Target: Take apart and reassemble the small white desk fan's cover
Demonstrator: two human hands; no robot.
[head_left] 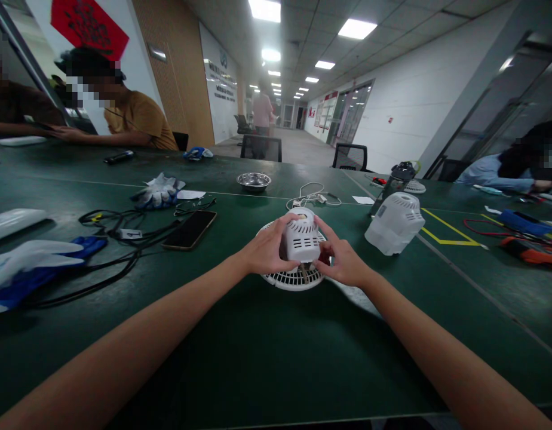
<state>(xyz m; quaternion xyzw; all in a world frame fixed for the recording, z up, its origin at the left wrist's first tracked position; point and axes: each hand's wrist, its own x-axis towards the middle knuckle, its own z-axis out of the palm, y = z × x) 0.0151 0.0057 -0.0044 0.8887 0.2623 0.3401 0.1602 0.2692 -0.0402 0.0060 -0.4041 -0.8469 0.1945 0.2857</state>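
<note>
Item: white housing [303,239], one. We find it at the middle of the green table [258,364], over the round white grille [294,282]. Body compact, pale, smooth-skinned, with rounded shoulders; short rectangular slots set in rows on the near face, narrow slits curving above them; a small yellowish patch shows near the top. The grille beneath is ribbed in open bars, its rim plain; a brownish part shows below the housing's near edge.

Handling: we record the left hand [267,248] grasping the housing's left side, fingers curved over it, thumb at the lower edge. The right hand [345,263] grasps the right side, index finger high, thumb low.

Adjacent: to the right, a translucent white cover [396,224]; to the left, a dark-screened phone [190,230]; beyond, a metal bowl [253,182].
</note>
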